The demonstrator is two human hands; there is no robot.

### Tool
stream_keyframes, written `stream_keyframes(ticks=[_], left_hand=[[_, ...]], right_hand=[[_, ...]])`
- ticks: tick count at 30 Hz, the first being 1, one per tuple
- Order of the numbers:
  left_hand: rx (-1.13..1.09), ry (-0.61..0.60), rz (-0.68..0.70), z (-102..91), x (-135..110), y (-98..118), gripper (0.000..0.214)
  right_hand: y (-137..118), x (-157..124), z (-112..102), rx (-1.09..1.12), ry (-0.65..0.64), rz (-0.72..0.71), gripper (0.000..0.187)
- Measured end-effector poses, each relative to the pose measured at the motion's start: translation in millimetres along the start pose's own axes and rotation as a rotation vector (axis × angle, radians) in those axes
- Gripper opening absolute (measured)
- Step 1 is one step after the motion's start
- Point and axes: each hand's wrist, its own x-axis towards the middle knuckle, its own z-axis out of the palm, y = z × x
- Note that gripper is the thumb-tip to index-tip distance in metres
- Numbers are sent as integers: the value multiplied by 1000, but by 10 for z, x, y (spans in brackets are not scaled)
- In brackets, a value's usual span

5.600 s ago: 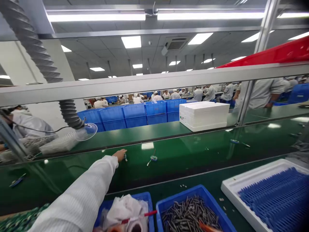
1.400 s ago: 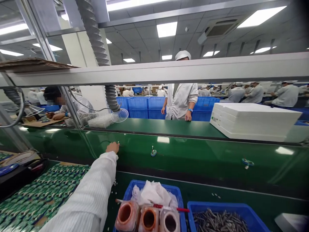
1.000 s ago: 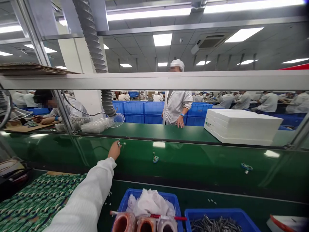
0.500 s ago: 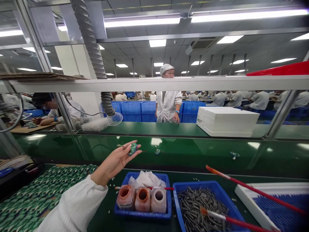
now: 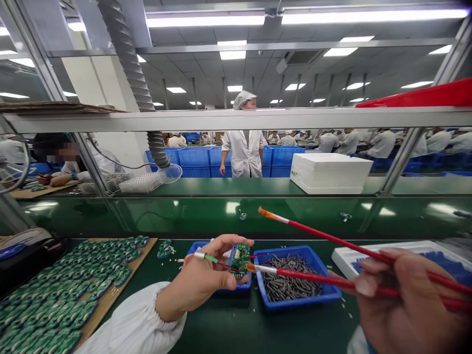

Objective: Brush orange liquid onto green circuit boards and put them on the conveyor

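Observation:
A small green circuit board (image 5: pixel 241 259) with wires attached is held upright between the thumb and fingers of my left hand (image 5: pixel 202 278). My right hand (image 5: pixel 413 300), partly blurred, is wrapped round two red-handled paintbrushes. The lower paintbrush (image 5: pixel 306 276) points left, its bristles at the board's right edge; whether they touch I cannot tell. Above it, the upper paintbrush (image 5: pixel 328 238) has an orange-stained tip standing clear of the board. Behind my left hand is a blue tray (image 5: pixel 197 246), mostly covered by the hand.
Rows of green boards (image 5: pixel 70 280) lie on cardboard at left, and one loose board (image 5: pixel 164 249) is beside them. A blue bin (image 5: pixel 295 303) holds dark metal parts, with a white foam tray (image 5: pixel 342 258) to its right. A green belt (image 5: pixel 199 216) runs beyond, carrying a few boards.
My left hand has drawn back from over the belt with the circuit board, now above the blue tray. My right hand has come into view, and both paintbrushes have moved left towards the board.

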Motion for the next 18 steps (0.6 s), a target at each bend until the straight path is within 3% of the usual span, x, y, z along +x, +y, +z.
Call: stream_keyframes(ticks=[5,13,18], left_hand=[[-45,-38,133,72,-58,-102,45],[-113,51,104,199,-168,-110,47],[-87,53,144,163,-179,-180,47]], right_hand=[[-9,-73,111,5,21,3,26],[-32,-198,72,2,85,35,24],[-20,-177,25,-81,126,-206,21]])
